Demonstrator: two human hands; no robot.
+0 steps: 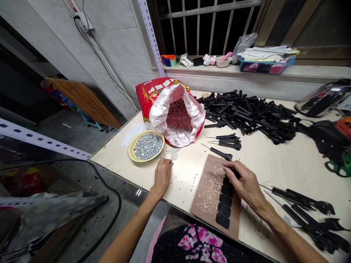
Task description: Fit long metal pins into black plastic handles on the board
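Note:
My left hand (163, 174) rests on the table with its fingers curled together, just below some loose small metal pieces (172, 153). Whatever those fingertips pinch, if anything, is too small to make out. Beside it stands a yellow dish (131, 155) full of the same shiny pieces. Over a worn brown board (204, 204), my right hand (244, 182) grips a black plastic handle with a thin metal rod (220, 163) pointing up and left. The palm hides most of this handle. Black square pads (225, 200) form a column on the board, partly beneath my right hand.
A red sack (142, 98) of thin reddish rods lies open behind the dish. Black handles (244, 109) are heaped at the back; several with rods lie near the board and at right (298, 199). A kettle (323, 96) and green-handled scissors (337, 168) are far right.

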